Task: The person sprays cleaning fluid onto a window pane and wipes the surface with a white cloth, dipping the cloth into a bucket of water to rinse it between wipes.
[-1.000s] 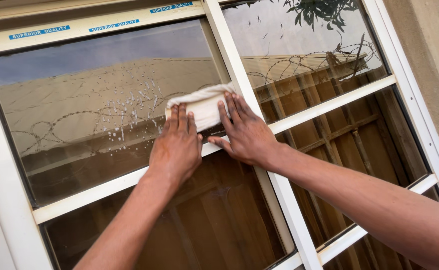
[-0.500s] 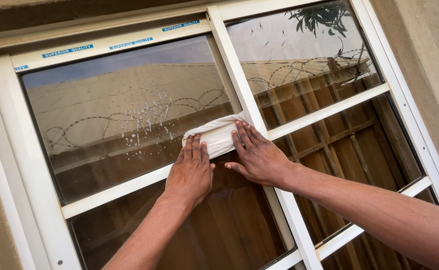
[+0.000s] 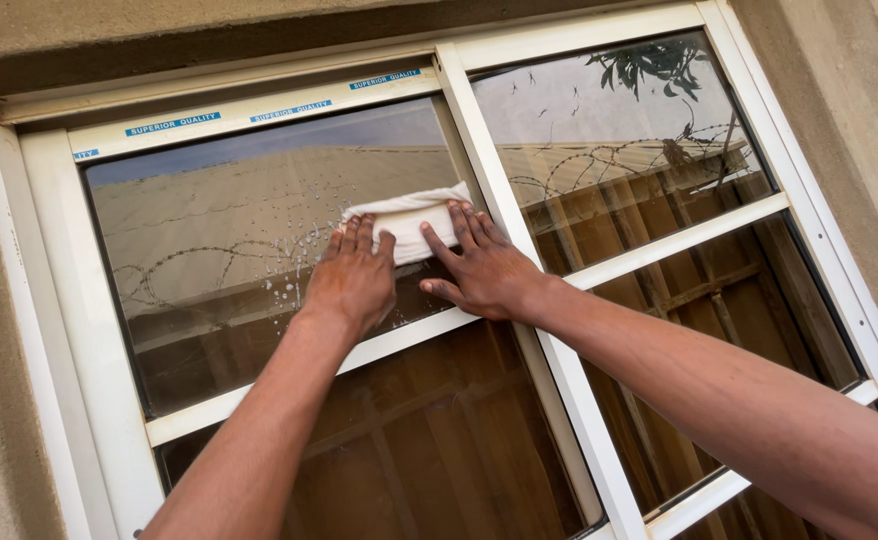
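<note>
Head view: left hand (image 3: 352,278) and right hand (image 3: 481,268) flat, fingers spread, pressing white cloth (image 3: 406,215) against upper left window pane (image 3: 209,250). Risk: cloth slipping off wet glass beside droplets (image 3: 284,290), leaving streaks.

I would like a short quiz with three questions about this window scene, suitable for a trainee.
1. True or false: both hands press the white cloth against the upper left glass pane.
2. Which lies on the glass left of the left hand? A) droplets B) a sticker C) a crack
3. Fill in: the right hand lies next to the white vertical ___ of the window frame.

Key: 1 true; 2 A; 3 bar.
</note>
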